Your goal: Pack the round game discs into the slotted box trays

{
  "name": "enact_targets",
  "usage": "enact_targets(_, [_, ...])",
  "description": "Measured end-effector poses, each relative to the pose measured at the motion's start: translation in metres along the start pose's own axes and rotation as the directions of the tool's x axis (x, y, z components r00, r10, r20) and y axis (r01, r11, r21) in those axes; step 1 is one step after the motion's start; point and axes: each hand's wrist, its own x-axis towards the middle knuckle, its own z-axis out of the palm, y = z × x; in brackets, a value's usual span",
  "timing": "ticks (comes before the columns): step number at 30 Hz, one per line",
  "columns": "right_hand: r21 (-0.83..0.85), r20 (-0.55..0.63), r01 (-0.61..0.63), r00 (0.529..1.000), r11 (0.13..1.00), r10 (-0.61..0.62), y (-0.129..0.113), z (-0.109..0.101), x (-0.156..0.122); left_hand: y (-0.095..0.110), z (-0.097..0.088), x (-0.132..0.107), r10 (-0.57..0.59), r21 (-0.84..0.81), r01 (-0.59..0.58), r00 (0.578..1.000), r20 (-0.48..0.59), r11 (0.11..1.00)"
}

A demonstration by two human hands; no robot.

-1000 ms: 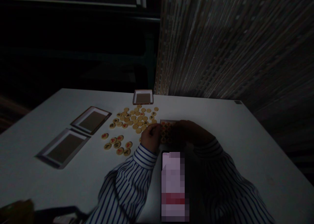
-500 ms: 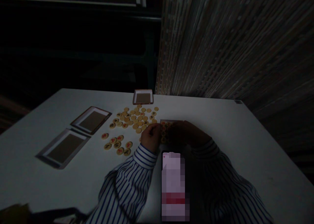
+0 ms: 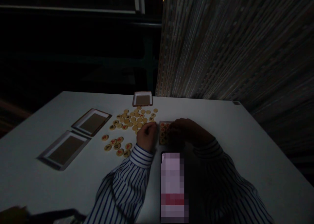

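Note:
A small box (image 3: 164,132) with round game pieces packed inside sits on the white table (image 3: 245,145) between my hands. My left hand (image 3: 146,137) rests curled at the box's left side, fingers closed, and what it holds is too dark to see. My right hand (image 3: 188,132) lies over the right part of the box in shadow, its fingers hidden. A heap of loose yellow round pieces (image 3: 133,118) with red and black marks lies just beyond my left hand. A smaller group of pieces (image 3: 116,144) lies to the left of my wrist.
A lit phone (image 3: 173,186) lies on the table close to me, between my striped sleeves. Two flat open box halves (image 3: 92,121) (image 3: 63,149) lie at the left. A small empty tray (image 3: 142,99) stands at the far edge. A textured curtain (image 3: 233,44) hangs behind.
My left hand has drawn slightly left, away from the box, showing more of the pieces inside. The view has shifted a little.

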Motion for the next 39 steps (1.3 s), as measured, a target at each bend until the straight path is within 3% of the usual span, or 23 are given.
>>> enact_targets(6, [0.021,-0.203,0.022,0.979,1.000,-0.017,0.004,-0.017,-0.010,0.015,-0.017,0.021,0.031,-0.019,-0.032,0.999,-0.015,0.999])
enact_targets(10, [0.043,-0.263,-0.017,0.964,0.999,0.028,0.001,-0.030,-0.006,0.022,-0.027,0.045,0.113,0.184,-0.131,0.988,0.105,0.974])
enact_targets(14, [0.051,-0.300,-0.034,0.953,0.998,0.048,-0.003,-0.040,0.000,0.026,-0.030,0.066,0.174,0.536,-0.280,0.955,0.239,0.796])
enact_targets(20, [0.064,-0.295,-0.040,0.954,0.997,0.057,0.002,-0.034,0.001,0.025,-0.019,0.074,0.022,0.782,-0.347,0.919,0.393,0.519])
enact_targets(24, [0.049,-0.301,-0.040,0.952,0.998,0.052,0.011,-0.026,0.001,0.023,-0.012,0.074,0.002,0.830,-0.394,0.904,0.428,0.394])
enact_targets(28, [0.054,-0.343,0.003,0.939,0.999,0.016,0.016,-0.020,0.004,0.018,-0.009,0.076,-0.011,0.832,-0.442,0.881,0.472,0.335])
enact_targets(39, [0.077,-0.414,0.038,0.910,0.996,-0.003,0.022,-0.015,0.002,0.009,-0.009,0.079,-0.035,0.807,-0.490,0.848,0.530,0.330])
